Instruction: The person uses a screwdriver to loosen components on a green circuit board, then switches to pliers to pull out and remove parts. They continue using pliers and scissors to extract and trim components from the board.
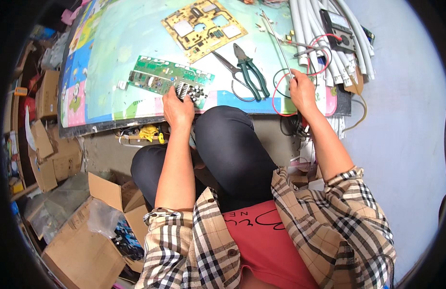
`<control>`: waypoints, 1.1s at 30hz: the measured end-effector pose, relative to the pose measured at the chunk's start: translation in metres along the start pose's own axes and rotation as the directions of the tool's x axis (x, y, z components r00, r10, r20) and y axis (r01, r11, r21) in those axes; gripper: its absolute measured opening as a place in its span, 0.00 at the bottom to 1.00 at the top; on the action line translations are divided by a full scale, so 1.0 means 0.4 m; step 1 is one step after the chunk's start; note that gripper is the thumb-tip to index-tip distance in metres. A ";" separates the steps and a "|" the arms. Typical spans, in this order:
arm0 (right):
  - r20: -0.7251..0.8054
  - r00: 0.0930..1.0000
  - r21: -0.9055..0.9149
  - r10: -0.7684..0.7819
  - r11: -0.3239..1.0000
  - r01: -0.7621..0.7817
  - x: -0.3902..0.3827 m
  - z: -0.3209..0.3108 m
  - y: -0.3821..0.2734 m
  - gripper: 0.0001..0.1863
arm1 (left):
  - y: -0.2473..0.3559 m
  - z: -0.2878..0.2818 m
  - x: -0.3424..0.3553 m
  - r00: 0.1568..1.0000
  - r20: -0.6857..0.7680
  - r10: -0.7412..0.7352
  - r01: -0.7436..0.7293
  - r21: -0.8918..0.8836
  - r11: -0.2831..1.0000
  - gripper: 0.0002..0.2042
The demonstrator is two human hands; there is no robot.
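Left hand [178, 110]: we see it closed on the near edge of the green circuit board [167, 78], centre frame on the play mat [112, 58].
Right hand [301, 91]: ours pinches a thin metal rod [278, 42], upper right.
Pliers [249, 70]: lying between our hands.

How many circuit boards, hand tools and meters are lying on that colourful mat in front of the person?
Circuit boards: 2, a green circuit board under the left hand and a yellow circuit board.
Hand tools: 2, green-handled pliers and scissors.
Meters: 1, a black multimeter.
Total: 5.
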State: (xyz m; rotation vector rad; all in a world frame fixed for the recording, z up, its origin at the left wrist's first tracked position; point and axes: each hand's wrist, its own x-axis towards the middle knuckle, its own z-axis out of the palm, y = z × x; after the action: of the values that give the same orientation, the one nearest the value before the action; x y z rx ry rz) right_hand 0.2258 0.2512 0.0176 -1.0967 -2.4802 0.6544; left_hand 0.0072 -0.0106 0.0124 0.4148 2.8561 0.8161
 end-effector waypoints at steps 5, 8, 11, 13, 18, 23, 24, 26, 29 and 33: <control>-0.085 0.980 -0.202 -0.178 0.967 0.158 0.059 0.059 -0.104 0.20 | -0.046 0.022 -0.011 0.990 -0.121 -0.069 0.054 -0.124 0.991 0.25; 0.159 0.975 -0.178 -0.155 0.967 0.183 0.007 0.080 -0.181 0.28 | -0.034 0.009 -0.030 0.994 -0.101 -0.048 0.037 -0.102 0.994 0.26; 0.404 0.912 -0.337 0.072 0.939 0.075 -0.038 0.086 -0.273 0.44 | -0.045 0.006 -0.041 0.993 -0.112 -0.025 0.014 -0.100 0.995 0.26; 0.418 0.907 -0.365 0.047 0.923 0.120 -0.039 0.110 -0.258 0.47 | -0.041 -0.003 -0.037 0.997 -0.028 -0.068 0.063 -0.156 0.986 0.27; 0.398 0.916 -0.224 0.040 0.973 0.055 0.004 0.129 -0.222 0.45 | -0.057 -0.003 -0.032 0.999 0.029 -0.023 0.026 -0.116 0.993 0.38; 0.453 0.884 -0.207 0.117 0.978 -0.024 0.078 0.109 -0.201 0.27 | -0.047 0.008 -0.034 0.994 0.108 0.018 -0.012 -0.054 0.998 0.47; 0.455 0.885 -0.179 0.096 0.984 -0.015 0.090 0.115 -0.195 0.19 | -0.048 0.010 -0.035 0.993 0.112 0.027 -0.019 -0.065 0.998 0.48; 0.525 0.826 -0.145 0.205 0.978 -0.150 0.102 0.109 -0.206 0.17 | -0.052 0.012 -0.041 0.995 0.101 0.027 -0.021 -0.059 0.998 0.47; 0.570 0.791 -0.163 0.220 0.975 -0.153 0.135 0.104 -0.192 0.19 | -0.059 0.016 -0.040 0.996 0.085 0.041 -0.034 -0.074 0.997 0.46; 0.628 0.760 -0.296 0.169 0.955 0.033 0.176 0.033 -0.241 0.16 | -0.078 0.047 -0.032 0.998 0.055 0.040 -0.032 -0.140 0.990 0.44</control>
State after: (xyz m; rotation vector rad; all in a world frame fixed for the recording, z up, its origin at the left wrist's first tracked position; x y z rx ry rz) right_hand 0.1169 0.2438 0.0676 -1.2223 -3.2347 0.8197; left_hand 0.0164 -0.0304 -0.0192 0.4646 2.7252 0.9849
